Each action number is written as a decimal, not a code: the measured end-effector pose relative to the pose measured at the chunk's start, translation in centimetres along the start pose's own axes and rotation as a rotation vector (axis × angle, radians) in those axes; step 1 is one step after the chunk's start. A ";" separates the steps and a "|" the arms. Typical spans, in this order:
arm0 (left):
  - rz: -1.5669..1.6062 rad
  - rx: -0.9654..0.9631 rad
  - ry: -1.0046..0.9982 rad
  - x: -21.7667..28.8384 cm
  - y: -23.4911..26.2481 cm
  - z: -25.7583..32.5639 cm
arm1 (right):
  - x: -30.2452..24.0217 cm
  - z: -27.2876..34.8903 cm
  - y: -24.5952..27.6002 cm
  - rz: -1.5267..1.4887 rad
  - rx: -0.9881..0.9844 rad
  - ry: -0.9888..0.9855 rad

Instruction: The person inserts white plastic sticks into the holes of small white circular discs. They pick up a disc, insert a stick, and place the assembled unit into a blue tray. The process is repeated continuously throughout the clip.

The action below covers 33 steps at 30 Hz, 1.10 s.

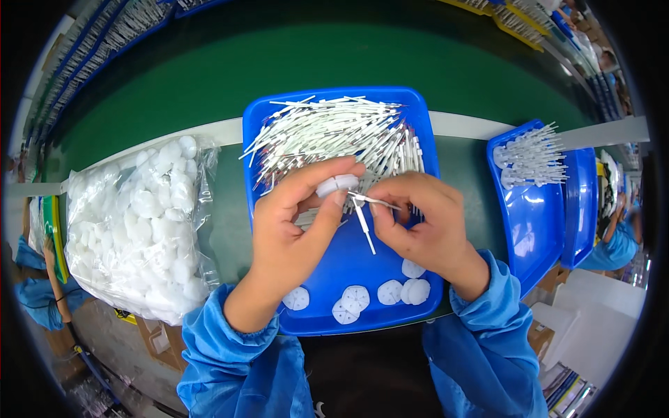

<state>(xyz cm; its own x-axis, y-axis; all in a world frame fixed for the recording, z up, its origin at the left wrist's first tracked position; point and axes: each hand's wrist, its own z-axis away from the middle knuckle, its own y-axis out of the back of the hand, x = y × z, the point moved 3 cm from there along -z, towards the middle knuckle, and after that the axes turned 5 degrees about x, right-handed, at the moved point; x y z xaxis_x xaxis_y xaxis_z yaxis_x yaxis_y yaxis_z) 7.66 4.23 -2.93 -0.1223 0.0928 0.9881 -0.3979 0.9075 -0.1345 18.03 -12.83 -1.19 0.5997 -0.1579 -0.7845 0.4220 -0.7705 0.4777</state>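
Above the blue tray (327, 317), my left hand (296, 216) pinches a white round disc (337, 184) between thumb and fingers. Close beside it, my right hand (421, 219) is closed on thin white sticks (364, 228); one points down toward the tray. Whether a stick touches the disc I cannot tell. Behind my hands, a heap of similar white sticks with dark bands (334, 132) fills the tray's far part. Several loose white discs (355, 298) with small dark marks lie along its near side, some overlapping.
At the left rests a clear plastic bag (139, 230) full of white discs. To the right, a blue tray (533, 237) carries a bunch of white pieces with thin stems (533, 157). A green belt (334, 56) runs behind. Other people in blue sleeves (617, 244) work at both sides.
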 end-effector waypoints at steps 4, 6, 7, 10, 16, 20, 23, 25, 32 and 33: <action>0.005 0.020 0.027 -0.1 0.0 0.2 | 0.1 0.6 0.3 0.042 0.031 0.006; -0.008 0.050 -0.020 -0.4 0.3 0.2 | 0.2 0.5 0.1 0.057 0.062 0.054; -0.031 0.067 -0.065 -0.5 0.3 0.0 | 0.3 0.6 0.2 0.056 0.049 0.042; -0.090 0.110 -0.124 -0.6 0.4 -0.1 | 0.3 0.8 0.4 0.037 0.014 -0.007; -0.399 0.102 -0.258 -0.1 0.2 -0.2 | 0.2 1.1 0.1 -0.058 0.008 -0.149; -0.591 0.053 -0.344 0.8 -0.4 -0.1 | 0.9 1.2 -0.1 -0.009 0.005 -0.155; -0.658 0.049 -0.430 0.7 -0.9 0.1 | 1.0 1.1 -0.3 0.082 0.086 -0.043; -0.694 0.066 -0.457 0.7 -1.1 0.2 | 0.8 0.9 -0.3 0.178 0.137 0.054; -0.729 0.084 -0.308 1.1 -1.6 1.2 | -0.1 0.2 0.0 0.346 0.163 0.234; -0.745 0.085 -0.292 1.1 -1.6 1.2 | -0.1 0.0 0.0 0.342 0.161 0.250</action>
<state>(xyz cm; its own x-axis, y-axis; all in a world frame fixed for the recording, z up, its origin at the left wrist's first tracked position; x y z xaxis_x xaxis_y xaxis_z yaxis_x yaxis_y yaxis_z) 7.07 2.37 -1.74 -0.0262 -0.6462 0.7627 -0.5350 0.6536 0.5353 17.92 -12.82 -1.12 0.8403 -0.2813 -0.4635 0.0722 -0.7892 0.6099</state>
